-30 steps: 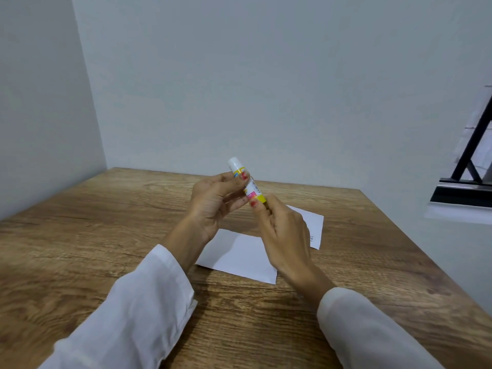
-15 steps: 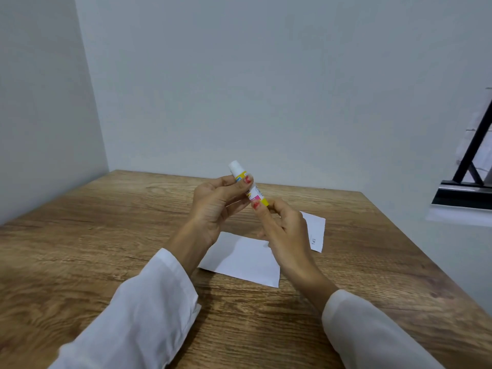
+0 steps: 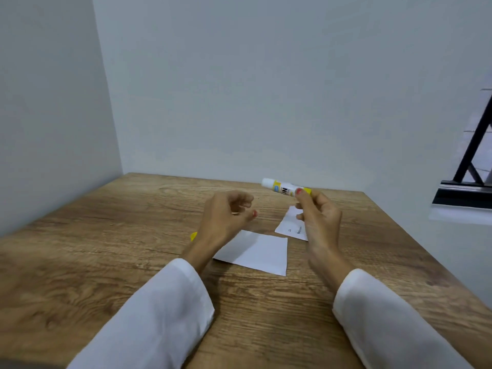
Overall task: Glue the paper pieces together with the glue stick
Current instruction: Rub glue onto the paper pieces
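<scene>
My right hand [image 3: 319, 217] grips the glue stick [image 3: 283, 189] by its yellow base, and the stick's white end points left above the table. My left hand [image 3: 226, 217] hovers a little to the left of the stick with loosely curled fingers and nothing in it. A larger white paper piece [image 3: 255, 251] lies flat on the table between my wrists. A smaller paper piece with small print [image 3: 291, 225] lies just beyond it, partly hidden by my right hand. A small yellow object [image 3: 193, 235], perhaps the cap, lies by my left wrist.
The wooden table [image 3: 106, 249] stands in a corner, with white walls behind and to the left. A black frame on a ledge [image 3: 468, 182] is off the table's right side. My white sleeves [image 3: 159, 315] cover both forearms.
My left hand has let go of the glue stick and drawn away to the left. My right hand has moved the stick to the right. The yellow object now shows by my left wrist.
</scene>
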